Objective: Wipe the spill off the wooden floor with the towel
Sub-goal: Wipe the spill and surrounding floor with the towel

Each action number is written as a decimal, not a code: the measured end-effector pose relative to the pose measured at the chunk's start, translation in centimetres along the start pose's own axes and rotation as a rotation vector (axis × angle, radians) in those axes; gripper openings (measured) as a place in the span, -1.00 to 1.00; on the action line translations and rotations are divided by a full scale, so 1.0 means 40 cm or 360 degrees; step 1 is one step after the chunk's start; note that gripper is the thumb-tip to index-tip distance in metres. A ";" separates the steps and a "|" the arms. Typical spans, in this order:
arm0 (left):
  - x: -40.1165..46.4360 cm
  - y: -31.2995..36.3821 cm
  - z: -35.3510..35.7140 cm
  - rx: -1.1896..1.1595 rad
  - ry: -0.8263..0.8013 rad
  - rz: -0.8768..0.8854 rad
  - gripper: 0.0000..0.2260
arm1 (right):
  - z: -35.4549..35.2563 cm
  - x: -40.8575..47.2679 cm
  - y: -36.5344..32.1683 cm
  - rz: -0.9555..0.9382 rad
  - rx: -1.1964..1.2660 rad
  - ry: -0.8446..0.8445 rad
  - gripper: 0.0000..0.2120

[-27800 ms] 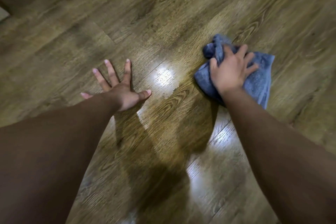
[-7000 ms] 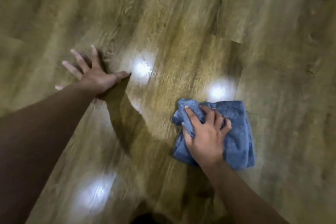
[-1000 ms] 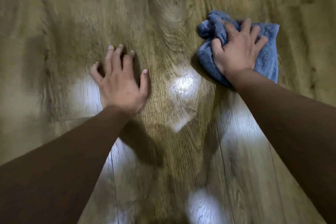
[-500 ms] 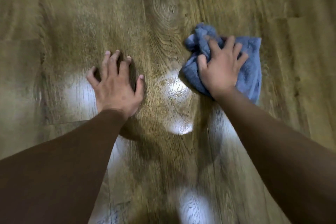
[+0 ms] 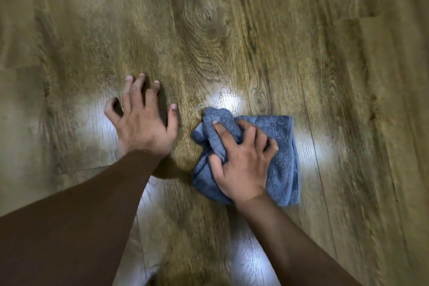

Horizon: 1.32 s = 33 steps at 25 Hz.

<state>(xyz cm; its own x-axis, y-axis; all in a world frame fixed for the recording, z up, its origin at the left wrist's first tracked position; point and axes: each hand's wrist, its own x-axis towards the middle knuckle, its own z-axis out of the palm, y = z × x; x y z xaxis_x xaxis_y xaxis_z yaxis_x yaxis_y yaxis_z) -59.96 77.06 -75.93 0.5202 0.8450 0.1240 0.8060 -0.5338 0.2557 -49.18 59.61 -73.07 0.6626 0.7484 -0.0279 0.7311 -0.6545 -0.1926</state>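
A crumpled blue towel [image 5: 282, 158] lies on the wooden floor [image 5: 232, 30] right of centre. My right hand [image 5: 241, 160] presses down on it, its fingers curled into the bunched cloth. My left hand [image 5: 144, 123] rests flat on the floor just left of the towel, fingers spread, holding nothing. Bright glare patches shine on the planks around both hands. I cannot make out any liquid on the floor.
Brown wood-grain planks fill the whole view, with a dark knot pattern [image 5: 206, 16] above the hands. Both forearms reach in from the bottom edge. No other objects are visible.
My right hand has dragged the towel towards me and to the left, close beside my left hand. The left hand has stayed planted on the floor.
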 end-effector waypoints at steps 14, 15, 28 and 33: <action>0.004 0.014 -0.020 0.0022 -0.0164 -0.0041 -0.50 | 0.014 0.297 -0.092 0.0211 -0.0043 0.0208 -0.48; 0.002 0.017 -0.028 0.0018 -0.0200 -0.0054 -0.51 | 0.013 0.293 -0.092 0.0200 -0.0043 0.0218 -0.48; 0.270 -0.357 -0.192 -0.0229 -0.0993 -0.1107 0.23 | 0.012 0.300 -0.098 0.0220 -0.0029 0.0191 -0.49; 0.233 -0.425 -0.227 -0.0295 -0.1010 -0.1338 0.10 | 0.022 0.297 -0.096 0.0200 0.0019 0.0206 -0.49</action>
<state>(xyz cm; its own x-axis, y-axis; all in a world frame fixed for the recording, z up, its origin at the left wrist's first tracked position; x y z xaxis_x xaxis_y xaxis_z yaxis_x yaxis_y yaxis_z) -71.39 94.32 -70.40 -0.0876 0.7391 -0.6678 0.9468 0.2703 0.1749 -44.27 71.12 -73.52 0.7647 0.6401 0.0742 0.6397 -0.7402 -0.2069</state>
